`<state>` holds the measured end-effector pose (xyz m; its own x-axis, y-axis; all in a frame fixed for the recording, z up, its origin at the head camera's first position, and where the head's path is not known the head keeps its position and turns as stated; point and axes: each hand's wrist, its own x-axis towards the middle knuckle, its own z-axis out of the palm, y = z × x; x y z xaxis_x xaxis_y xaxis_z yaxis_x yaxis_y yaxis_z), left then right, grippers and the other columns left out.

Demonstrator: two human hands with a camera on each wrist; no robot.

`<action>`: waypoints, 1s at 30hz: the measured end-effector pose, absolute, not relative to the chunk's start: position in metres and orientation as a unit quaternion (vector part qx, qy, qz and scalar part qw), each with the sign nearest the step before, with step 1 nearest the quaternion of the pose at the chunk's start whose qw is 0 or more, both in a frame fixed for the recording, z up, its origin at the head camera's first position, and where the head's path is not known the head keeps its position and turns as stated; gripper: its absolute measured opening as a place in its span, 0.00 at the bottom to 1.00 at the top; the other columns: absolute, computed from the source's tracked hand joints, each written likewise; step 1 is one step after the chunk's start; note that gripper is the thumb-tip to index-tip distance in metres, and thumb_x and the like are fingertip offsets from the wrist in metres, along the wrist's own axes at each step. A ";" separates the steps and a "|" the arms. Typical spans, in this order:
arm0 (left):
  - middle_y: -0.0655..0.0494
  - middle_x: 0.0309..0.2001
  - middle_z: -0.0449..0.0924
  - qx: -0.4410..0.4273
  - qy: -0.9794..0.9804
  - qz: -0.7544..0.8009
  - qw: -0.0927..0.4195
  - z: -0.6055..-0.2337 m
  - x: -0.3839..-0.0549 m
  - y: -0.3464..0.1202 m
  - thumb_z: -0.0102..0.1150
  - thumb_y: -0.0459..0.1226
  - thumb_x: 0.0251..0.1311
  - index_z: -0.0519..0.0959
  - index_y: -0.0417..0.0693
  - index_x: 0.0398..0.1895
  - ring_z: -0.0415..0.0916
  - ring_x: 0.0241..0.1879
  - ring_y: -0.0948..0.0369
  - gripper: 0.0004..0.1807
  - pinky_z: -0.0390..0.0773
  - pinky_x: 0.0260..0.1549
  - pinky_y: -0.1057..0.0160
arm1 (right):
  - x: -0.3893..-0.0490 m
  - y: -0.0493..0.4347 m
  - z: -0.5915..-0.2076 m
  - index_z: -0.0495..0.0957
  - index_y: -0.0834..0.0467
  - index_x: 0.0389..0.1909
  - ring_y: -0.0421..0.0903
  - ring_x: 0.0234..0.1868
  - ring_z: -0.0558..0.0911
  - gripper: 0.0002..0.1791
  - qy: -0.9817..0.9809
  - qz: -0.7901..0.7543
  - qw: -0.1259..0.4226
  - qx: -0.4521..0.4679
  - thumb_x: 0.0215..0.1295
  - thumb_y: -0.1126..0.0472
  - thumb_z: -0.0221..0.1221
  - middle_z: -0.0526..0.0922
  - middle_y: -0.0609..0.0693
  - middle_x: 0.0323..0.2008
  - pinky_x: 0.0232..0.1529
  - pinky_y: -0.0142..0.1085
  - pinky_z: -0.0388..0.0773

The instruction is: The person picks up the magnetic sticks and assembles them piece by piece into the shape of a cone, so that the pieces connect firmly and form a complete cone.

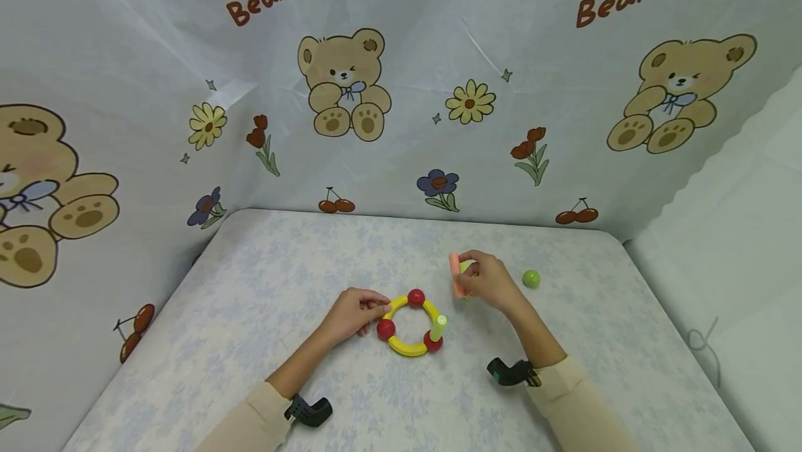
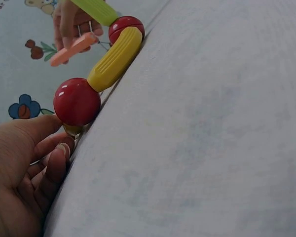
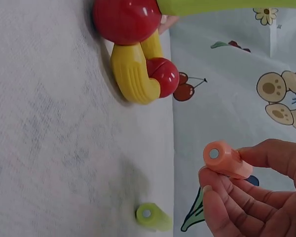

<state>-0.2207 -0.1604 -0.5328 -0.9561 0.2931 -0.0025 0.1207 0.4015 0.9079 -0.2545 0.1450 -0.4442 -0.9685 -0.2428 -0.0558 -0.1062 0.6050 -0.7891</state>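
Observation:
My left hand pinches the left side of a ring of yellow curved rods and red balls. In the left wrist view, its thumb and fingers are right below one red ball. From the ring's near right ball rises a light green rod. Above the table, my right hand pinches an orange rod between thumb and fingers. A round silvery disc, like a magnet, shows in that rod's end. A second light green rod lies near the right hand, partly hidden in the head view.
A green ball sits on the cloth-covered table, right of my right hand. Behind the table hangs a white curtain printed with bears and flowers. Each wrist wears a black camera, the left one close to the tabletop.

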 end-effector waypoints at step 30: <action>0.58 0.27 0.84 0.127 0.829 0.539 0.079 -0.531 -0.220 -0.160 0.67 0.45 0.66 0.88 0.49 0.45 0.72 0.12 0.62 0.12 0.77 0.13 0.62 | -0.251 0.101 -0.468 0.76 0.59 0.62 0.47 0.37 0.87 0.24 0.844 -0.495 0.003 -0.209 0.65 0.67 0.67 0.88 0.53 0.41 0.35 0.35 0.84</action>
<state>-0.2204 -0.1600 -0.5306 -0.9552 0.2957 0.0065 0.1260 0.3868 0.9135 -0.2508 0.1013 -0.4675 -0.9129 -0.3554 0.2007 -0.3486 0.4232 -0.8363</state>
